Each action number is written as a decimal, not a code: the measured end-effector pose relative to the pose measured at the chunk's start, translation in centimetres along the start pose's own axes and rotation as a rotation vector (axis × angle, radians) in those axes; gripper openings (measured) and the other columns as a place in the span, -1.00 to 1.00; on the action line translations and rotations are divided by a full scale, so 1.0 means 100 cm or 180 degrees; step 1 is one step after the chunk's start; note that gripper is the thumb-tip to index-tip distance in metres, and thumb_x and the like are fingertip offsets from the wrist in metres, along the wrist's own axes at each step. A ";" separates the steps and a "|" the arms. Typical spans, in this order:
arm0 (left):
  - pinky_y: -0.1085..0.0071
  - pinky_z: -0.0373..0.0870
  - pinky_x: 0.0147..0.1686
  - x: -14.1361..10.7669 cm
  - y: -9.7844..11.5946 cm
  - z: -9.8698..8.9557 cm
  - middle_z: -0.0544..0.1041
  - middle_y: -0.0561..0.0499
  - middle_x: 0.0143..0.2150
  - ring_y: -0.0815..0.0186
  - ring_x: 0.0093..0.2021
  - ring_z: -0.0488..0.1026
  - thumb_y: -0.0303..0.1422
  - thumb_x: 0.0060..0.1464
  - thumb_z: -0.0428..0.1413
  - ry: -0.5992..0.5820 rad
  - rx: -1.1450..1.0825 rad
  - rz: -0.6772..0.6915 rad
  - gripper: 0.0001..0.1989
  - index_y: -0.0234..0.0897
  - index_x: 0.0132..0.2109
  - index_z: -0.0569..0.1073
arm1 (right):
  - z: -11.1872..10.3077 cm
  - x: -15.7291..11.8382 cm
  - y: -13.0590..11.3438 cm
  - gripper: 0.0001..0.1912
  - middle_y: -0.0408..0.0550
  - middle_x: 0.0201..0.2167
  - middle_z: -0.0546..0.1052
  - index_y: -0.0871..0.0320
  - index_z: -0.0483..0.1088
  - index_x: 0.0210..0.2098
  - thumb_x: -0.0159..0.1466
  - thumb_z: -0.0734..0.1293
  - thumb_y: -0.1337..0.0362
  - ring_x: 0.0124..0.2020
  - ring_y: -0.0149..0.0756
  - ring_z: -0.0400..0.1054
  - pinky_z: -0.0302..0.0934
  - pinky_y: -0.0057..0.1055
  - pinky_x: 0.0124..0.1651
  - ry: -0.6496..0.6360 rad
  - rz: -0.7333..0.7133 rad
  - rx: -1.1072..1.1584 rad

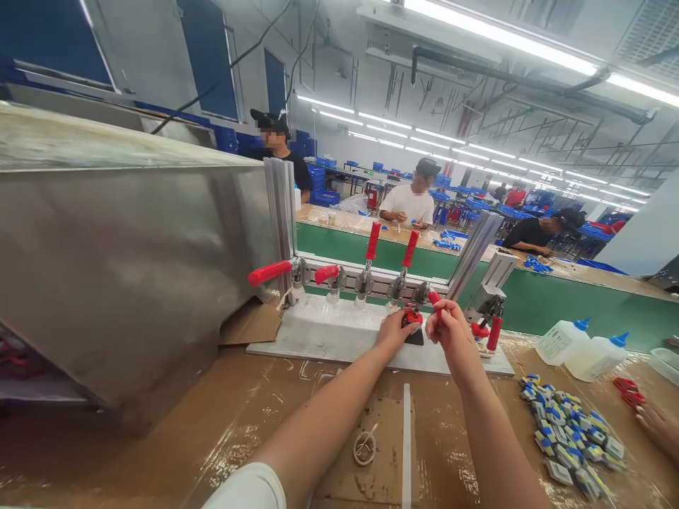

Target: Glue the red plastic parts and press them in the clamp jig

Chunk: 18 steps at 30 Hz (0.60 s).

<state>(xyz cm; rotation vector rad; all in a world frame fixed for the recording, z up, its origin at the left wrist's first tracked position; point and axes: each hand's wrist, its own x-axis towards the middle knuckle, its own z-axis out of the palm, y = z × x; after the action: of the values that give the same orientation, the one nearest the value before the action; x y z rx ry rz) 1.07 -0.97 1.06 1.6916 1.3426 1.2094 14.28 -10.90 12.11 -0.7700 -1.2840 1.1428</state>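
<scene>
My right hand [452, 329] is closed around the red handle [435, 300] of a toggle clamp on a metal rail. Just to its left, my left hand [393, 334] grips a small red part [413, 319] beneath that clamp, on a dark block [415, 336]. The fingertips of the left hand are partly hidden. Along the same rail sit more toggle clamps, including one with an upright red handle [373, 242] and one with a red handle pointing left [269, 273]. All stand over a pale metal base plate [318, 336].
A large sheet-metal box [138, 283] fills the left side. At right lie a pile of blue, yellow and grey parts [570, 431], two white bottles [563, 342] with blue caps, and another person's hand [658, 424] near red pieces [629, 391]. Several people work behind a green barrier [573, 300].
</scene>
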 end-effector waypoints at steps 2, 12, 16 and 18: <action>0.25 0.37 0.16 0.000 -0.001 -0.001 0.64 -0.03 0.05 0.11 0.07 0.52 -0.24 0.13 0.27 -0.0011 0.0057 0.0023 -0.57 -0.14 0.15 0.54 | -0.003 -0.003 0.008 -0.79 -0.22 -0.53 0.36 0.03 0.28 -0.12 0.36 0.28 0.07 -0.47 -0.30 0.21 0.06 -0.39 -0.39 -0.0016 0.0017 0.0062; 0.32 0.40 0.11 0.001 0.002 -0.003 0.67 0.01 0.02 0.16 0.01 0.56 -0.21 0.14 0.27 -0.0056 0.0241 -0.0006 -0.59 -0.14 0.13 0.57 | -0.008 -0.017 0.053 -0.80 -0.25 -0.53 0.26 0.03 0.27 -0.17 0.36 0.29 0.07 -0.47 -0.32 0.18 0.10 -0.36 -0.35 0.0005 -0.0151 0.0108; 0.32 0.38 0.13 0.001 0.002 -0.003 0.66 0.01 0.04 0.16 0.04 0.56 -0.20 0.16 0.27 -0.0064 0.0262 -0.0010 -0.58 -0.12 0.15 0.55 | -0.002 -0.018 0.045 -0.77 -0.27 -0.56 0.21 0.04 0.29 -0.13 0.45 0.25 0.02 -0.49 -0.33 0.16 0.09 -0.35 -0.34 0.0001 -0.0257 0.0047; 0.33 0.37 0.13 0.001 0.002 -0.003 0.66 0.02 0.04 0.17 0.05 0.56 -0.19 0.17 0.27 -0.0066 0.0272 -0.0005 -0.59 -0.12 0.15 0.55 | 0.000 -0.017 0.041 -0.75 -0.28 -0.57 0.19 0.04 0.29 -0.14 0.46 0.23 0.00 -0.50 -0.35 0.14 0.07 -0.36 -0.36 -0.0012 -0.0265 -0.0001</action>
<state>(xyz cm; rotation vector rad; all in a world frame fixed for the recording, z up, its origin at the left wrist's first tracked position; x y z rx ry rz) 0.92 -0.94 1.40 1.7570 1.4006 1.1452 13.58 -11.26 7.74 -0.7085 -1.3077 1.0775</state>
